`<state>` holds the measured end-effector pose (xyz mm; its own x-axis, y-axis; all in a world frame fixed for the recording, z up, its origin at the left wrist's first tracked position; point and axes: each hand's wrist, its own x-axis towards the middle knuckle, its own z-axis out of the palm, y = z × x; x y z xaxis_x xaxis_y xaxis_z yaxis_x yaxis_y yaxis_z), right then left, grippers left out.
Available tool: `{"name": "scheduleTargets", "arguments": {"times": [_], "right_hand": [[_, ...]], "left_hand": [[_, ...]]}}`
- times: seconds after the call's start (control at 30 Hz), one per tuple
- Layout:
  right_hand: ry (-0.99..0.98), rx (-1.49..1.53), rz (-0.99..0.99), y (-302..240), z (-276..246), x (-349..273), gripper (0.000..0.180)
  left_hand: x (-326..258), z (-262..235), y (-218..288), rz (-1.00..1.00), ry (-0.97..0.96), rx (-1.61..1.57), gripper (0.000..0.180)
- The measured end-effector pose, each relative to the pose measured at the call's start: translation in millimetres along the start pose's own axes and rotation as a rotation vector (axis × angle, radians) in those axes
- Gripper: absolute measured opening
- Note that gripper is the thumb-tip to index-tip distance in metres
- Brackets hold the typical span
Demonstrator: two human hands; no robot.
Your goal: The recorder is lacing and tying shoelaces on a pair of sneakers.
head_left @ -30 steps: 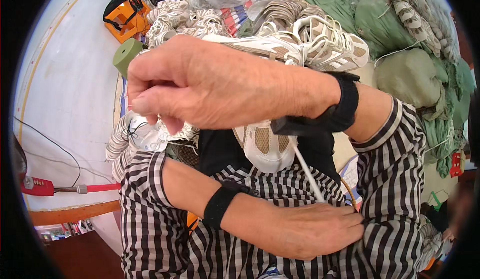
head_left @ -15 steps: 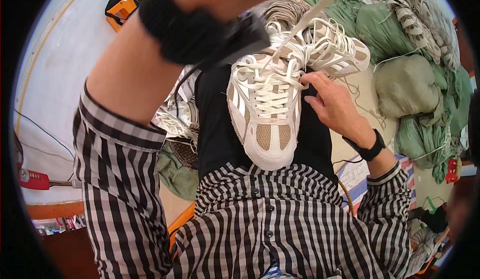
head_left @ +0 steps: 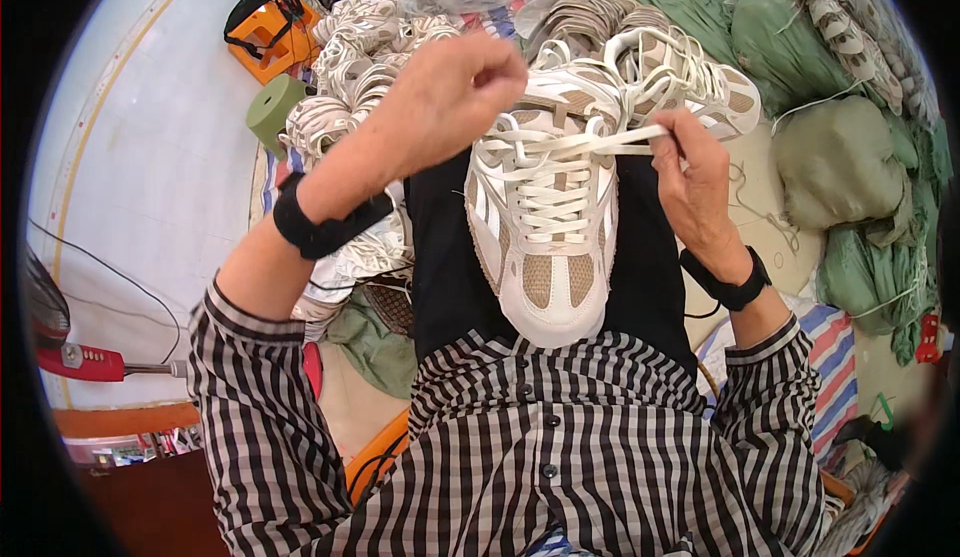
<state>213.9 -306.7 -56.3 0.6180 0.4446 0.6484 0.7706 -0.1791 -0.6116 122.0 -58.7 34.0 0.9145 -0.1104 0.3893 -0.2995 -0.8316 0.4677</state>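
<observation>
**Right hand (head_left: pixel 695 182) pinches a pale lace (head_left: pixel 635 138) beside the shoe**

The white-and-tan shoe (head_left: pixel 552 267) lies on the black cloth (head_left: pixel 648 247) over the lap, toe at six o'clock. At about two o'clock from its middle, the right hand has thumb and forefinger closed on the lace, which runs straight from the lacing; its forearm points toward eleven. The left hand (head_left: pixel 455 92) hangs near the shoe's eleven o'clock, forearm angled toward one, wrist bent, fingers loosely curled; whether they have hold of anything cannot be told.
</observation>
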Motion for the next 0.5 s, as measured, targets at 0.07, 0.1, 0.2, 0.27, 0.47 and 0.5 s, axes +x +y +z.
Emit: {"name": "scheduleTargets", "arguments": {"times": [0.07,0.1,0.2,0.27,0.47,0.5], "right_hand": [[0.063,0.227,0.145,-3,3,3,0.006],[0.065,0.210,0.156,-5,4,4,0.006],[0.121,0.341,0.111,-9,6,6,0.009],[0.113,0.366,0.075,-11,5,5,0.012],[0.074,0.280,0.104,-5,-1,-2,0.014],[0.071,0.283,0.107,-3,-1,-3,0.014]], "left_hand": [[-14,6,0,-0.149,-0.148,-0.043,0.011],[-16,9,1,-0.156,-0.150,-0.051,0.011],[-14,14,5,-0.154,-0.172,-0.095,0.012],[-10,15,4,-0.141,-0.206,-0.100,0.012],[-11,18,3,-0.101,-0.205,-0.125,0.010],[-12,18,3,-0.103,-0.182,-0.137,0.011]]}}
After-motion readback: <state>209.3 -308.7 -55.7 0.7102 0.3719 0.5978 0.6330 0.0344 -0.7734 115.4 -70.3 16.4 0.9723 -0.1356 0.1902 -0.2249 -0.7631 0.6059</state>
